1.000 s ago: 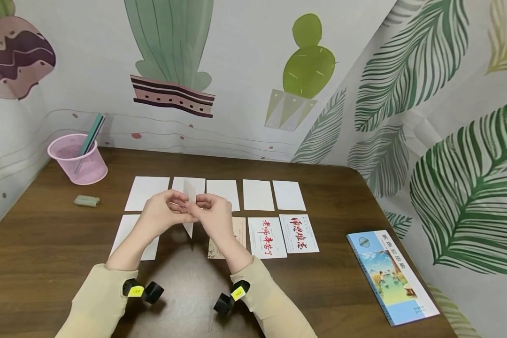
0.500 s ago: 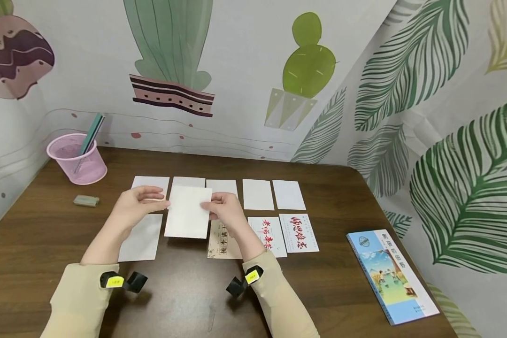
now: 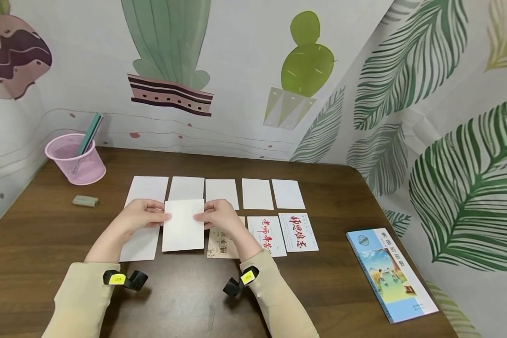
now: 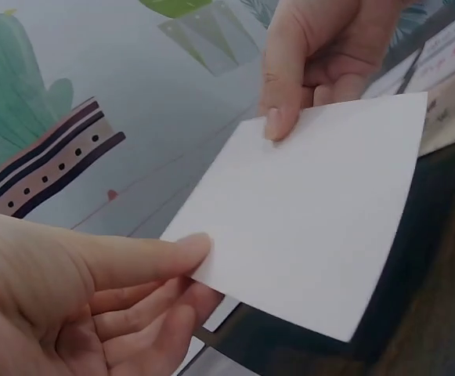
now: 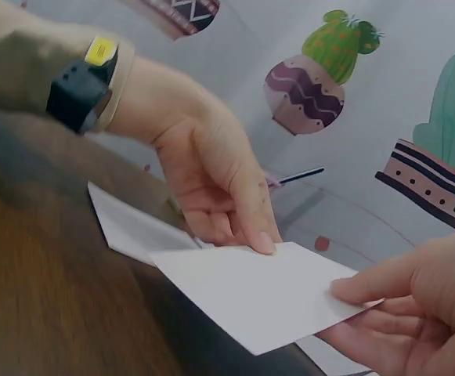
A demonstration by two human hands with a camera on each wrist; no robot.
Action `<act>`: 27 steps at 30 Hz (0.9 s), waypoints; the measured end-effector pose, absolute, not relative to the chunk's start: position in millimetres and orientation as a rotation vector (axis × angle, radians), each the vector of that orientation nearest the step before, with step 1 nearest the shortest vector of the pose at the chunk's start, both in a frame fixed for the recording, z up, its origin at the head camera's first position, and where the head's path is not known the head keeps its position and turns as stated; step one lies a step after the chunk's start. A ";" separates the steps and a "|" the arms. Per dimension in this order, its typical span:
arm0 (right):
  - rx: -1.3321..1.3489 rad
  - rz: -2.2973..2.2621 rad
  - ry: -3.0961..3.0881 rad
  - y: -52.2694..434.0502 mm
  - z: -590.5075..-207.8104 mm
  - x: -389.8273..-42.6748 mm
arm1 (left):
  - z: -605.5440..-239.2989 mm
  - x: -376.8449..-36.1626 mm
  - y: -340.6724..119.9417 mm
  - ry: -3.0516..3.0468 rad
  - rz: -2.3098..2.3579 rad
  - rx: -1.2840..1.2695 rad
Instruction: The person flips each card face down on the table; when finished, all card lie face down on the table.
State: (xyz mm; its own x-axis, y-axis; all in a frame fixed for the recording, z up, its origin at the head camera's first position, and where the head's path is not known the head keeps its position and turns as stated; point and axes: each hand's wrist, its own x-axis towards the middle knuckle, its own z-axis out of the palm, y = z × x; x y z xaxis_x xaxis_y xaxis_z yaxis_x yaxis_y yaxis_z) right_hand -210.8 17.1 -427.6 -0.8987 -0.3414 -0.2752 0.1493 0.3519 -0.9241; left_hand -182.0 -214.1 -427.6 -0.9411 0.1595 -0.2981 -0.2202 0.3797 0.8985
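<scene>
A blank white card (image 3: 183, 230) is held between both hands, low over the front row of cards. My left hand (image 3: 140, 218) pinches its left edge, thumb on the upper face and fingers beneath. At the opposite edge, my right hand (image 3: 223, 218) pinches it the same way. The left wrist view shows the held card (image 4: 313, 211) tilted, with a slight bend. To its left lies another blank card (image 3: 140, 245), partly under my left hand. A tan card with dark characters (image 3: 219, 244) lies to its right, partly covered by my right hand.
Several blank cards (image 3: 257, 194) form the back row. Cards with red characters (image 3: 267, 234) lie at front right. A pink mesh pen holder (image 3: 78, 164) with pens and a small grey-green block (image 3: 85, 201) stand at left; a blue-and-white book (image 3: 390, 277) lies at right.
The card, edge-on and upright between both hands a second ago, now shows its blank face. Since half a second ago, both hands have brought it lower and nearer, with the left hand's grip now on its edge.
</scene>
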 end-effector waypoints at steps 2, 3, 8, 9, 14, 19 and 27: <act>-0.159 -1.499 2.273 17.5 -429.5 -211.1 | -429.7 -181.8 -213.4 2.323 1.548 -0.067; -0.156 -1.465 2.312 17.7 -430.0 -211.1 | -431.2 -181.8 -212.8 2.333 1.531 -0.071; -0.146 -1.299 2.497 17.1 -430.2 -209.9 | -435.2 -181.9 -207.8 2.370 1.468 -0.122; -0.146 -1.269 2.523 16.9 -430.8 -209.7 | -435.0 -181.7 -206.8 2.382 1.453 -0.130; -0.134 -1.182 2.610 14.2 -434.0 -207.2 | -432.5 -181.0 -204.1 2.444 1.349 -0.188; -0.142 -1.154 2.663 9.7 -437.6 -204.7 | -432.0 -180.1 -203.1 2.532 1.236 -0.229; -0.184 -1.065 2.740 6.7 -442.4 -202.5 | -432.1 -179.6 -198.4 2.617 1.143 -0.256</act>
